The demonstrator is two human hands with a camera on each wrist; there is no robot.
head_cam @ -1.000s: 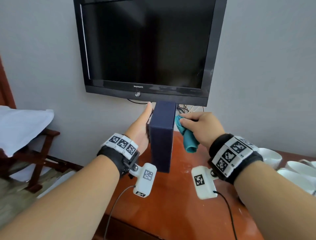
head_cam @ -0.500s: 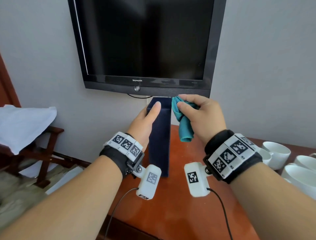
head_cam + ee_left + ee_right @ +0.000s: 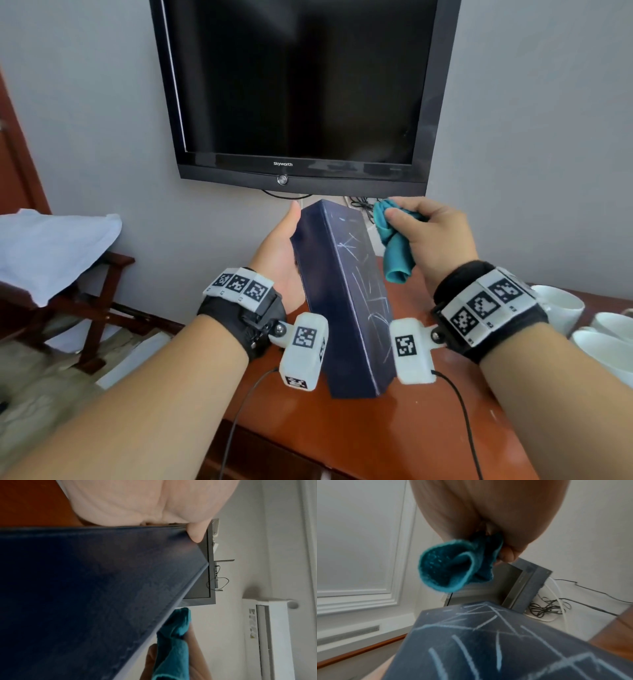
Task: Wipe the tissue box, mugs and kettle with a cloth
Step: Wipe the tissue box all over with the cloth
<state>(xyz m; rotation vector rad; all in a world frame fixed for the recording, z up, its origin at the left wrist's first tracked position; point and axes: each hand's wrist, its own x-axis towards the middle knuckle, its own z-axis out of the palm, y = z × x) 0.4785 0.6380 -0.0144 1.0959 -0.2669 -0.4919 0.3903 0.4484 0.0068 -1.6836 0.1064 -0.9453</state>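
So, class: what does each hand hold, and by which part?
Left hand holds the box by its left side; right hand grips the cloth by its bunched upper part.

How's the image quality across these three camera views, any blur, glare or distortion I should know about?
Head view: sharp and evenly lit, wide-angle bowing at the edges, faint reflections on the dark television. Left wrist view: dim, the navy tissue box soft and underexposed, the left hand blurred up close. Right wrist view: the teal cloth and right hand soft and out of focus, with strong fisheye bending of the wall.
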